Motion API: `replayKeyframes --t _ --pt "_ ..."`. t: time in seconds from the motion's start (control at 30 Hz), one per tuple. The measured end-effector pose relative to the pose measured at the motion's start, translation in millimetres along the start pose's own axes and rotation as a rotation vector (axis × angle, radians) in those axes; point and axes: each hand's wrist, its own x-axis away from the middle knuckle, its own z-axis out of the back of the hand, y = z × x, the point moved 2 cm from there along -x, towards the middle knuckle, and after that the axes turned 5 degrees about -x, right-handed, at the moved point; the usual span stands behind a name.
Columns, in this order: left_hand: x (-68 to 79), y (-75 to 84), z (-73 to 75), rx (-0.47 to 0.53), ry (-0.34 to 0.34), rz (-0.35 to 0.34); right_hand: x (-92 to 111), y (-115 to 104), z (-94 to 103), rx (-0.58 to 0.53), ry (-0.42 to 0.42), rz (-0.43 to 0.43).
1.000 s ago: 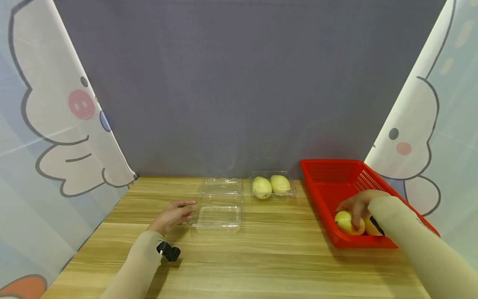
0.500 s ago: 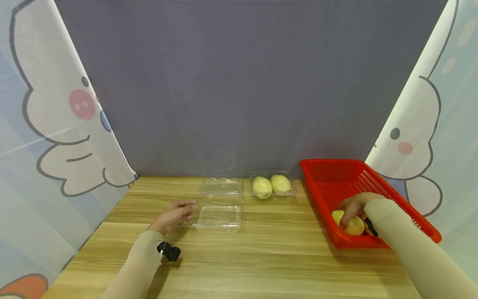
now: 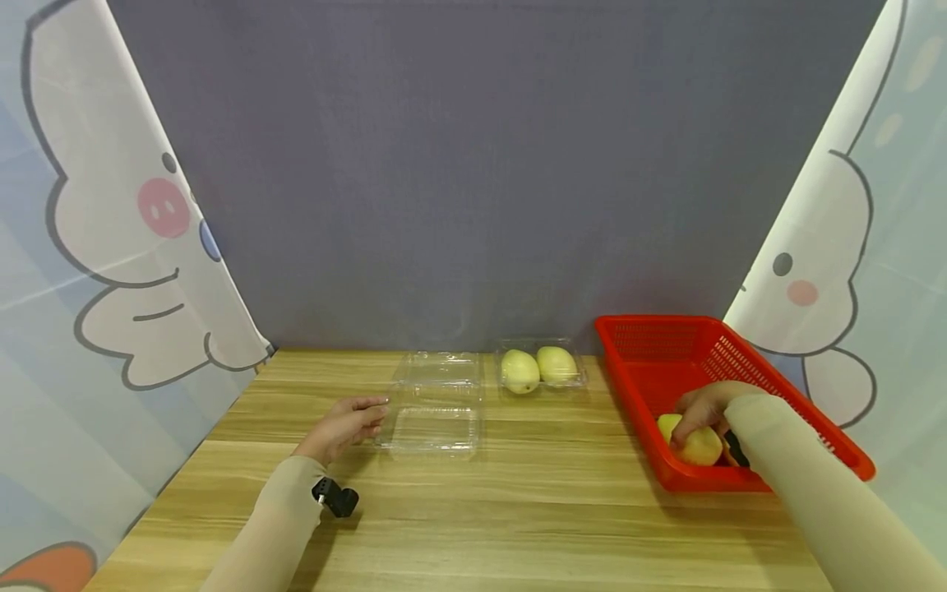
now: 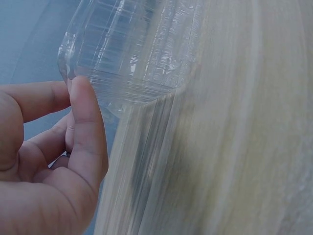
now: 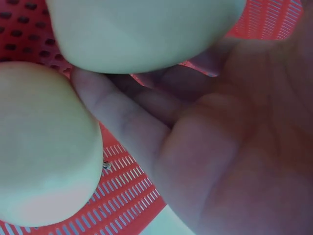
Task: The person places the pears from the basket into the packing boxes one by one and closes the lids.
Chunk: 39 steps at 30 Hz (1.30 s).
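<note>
My left hand (image 3: 346,426) pinches the left rim of a clear plastic clamshell box (image 3: 435,427), which lies with its lid folded back and nothing inside. In the left wrist view, thumb and forefinger meet on the rim of that box (image 4: 127,58). My right hand (image 3: 709,409) reaches into a red plastic basket (image 3: 629,411). It grips a pale yellow fruit (image 3: 699,448) at the near end, the fingers curled around it. In the right wrist view, the held fruit (image 5: 146,34) sits above the thumb; a second fruit (image 5: 44,147) with a short stem lies beside it.
A second clear plastic box (image 3: 579,382) with two pale yellow fruits (image 3: 520,372) stands at the back, left of the basket. The wooden table (image 3: 488,518) meets a grey cloth backdrop (image 3: 444,181). Printed curtains (image 3: 821,271) hang at both sides.
My right hand has shifted slightly left and back inside the basket, and the fruit under its fingers has turned and moved a little left. My left hand stays on the box rim.
</note>
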Motion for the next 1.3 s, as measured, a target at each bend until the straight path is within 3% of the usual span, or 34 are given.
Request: replayKeyframes --t 0.27,0.5,0.73,0.83,1.1,1.3 --pt "2.0 1.5 -0.4 0.002 0.0 0.002 12 -3 -2.0 -0.077 0.012 0.018" --pt "-0.8 -0.7 0.5 -0.002 -0.004 -0.005 14 -9 3.1 -0.031 -0.019 0.038" --pt "-0.9 -0.9 2.9 -0.008 -0.029 -0.006 10 -20 10.7 0.209 -0.062 0.183" --pt "-0.2 -0.6 2.7 -0.009 -0.023 -0.008 12 -23 13.6 0.266 -0.052 0.196" --pt "-0.5 -0.5 1.6 -0.014 -0.015 -0.004 21 -27 18.0 0.177 -0.058 0.184" --pt "-0.6 -0.1 0.8 -0.013 -0.003 0.008 26 -31 23.0 0.201 -0.035 0.222"
